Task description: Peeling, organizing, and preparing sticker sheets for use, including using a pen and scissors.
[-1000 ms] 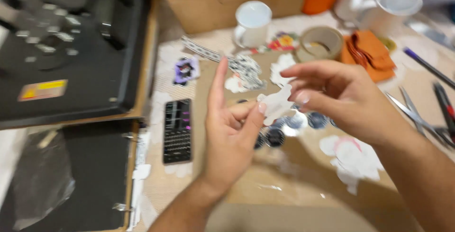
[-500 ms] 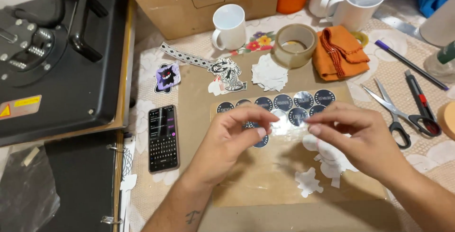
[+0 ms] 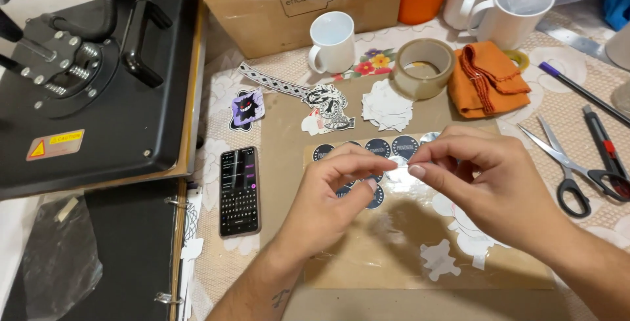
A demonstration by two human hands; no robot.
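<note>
Both hands meet right over the brown paper sheet (image 3: 367,262) in the middle of the table (image 3: 577,107). The left hand (image 3: 331,193) and the right hand (image 3: 489,186) pinch, fingertip to fingertip, a small clear sticker piece (image 3: 401,163), held just above the row of dark round stickers (image 3: 380,147) on that sheet. Thumb and forefinger of each hand are closed on it; the other fingers curl loosely.

Left of the sheet lies a smartphone (image 3: 239,191), screen lit, and left of that the black heat press (image 3: 92,78). Beyond the sheet's far edge sit a roll of brown tape (image 3: 423,68), a white mug (image 3: 331,42) and a folded orange cloth (image 3: 489,78). A pile of white cut-outs (image 3: 387,104) rests on the sheet's far part, with a black-and-white cut sticker (image 3: 328,104) beside it. Right of the sheet lie scissors (image 3: 564,167), well clear of the hands. White paper scraps (image 3: 440,260) lie on the sheet's near right part.
</note>
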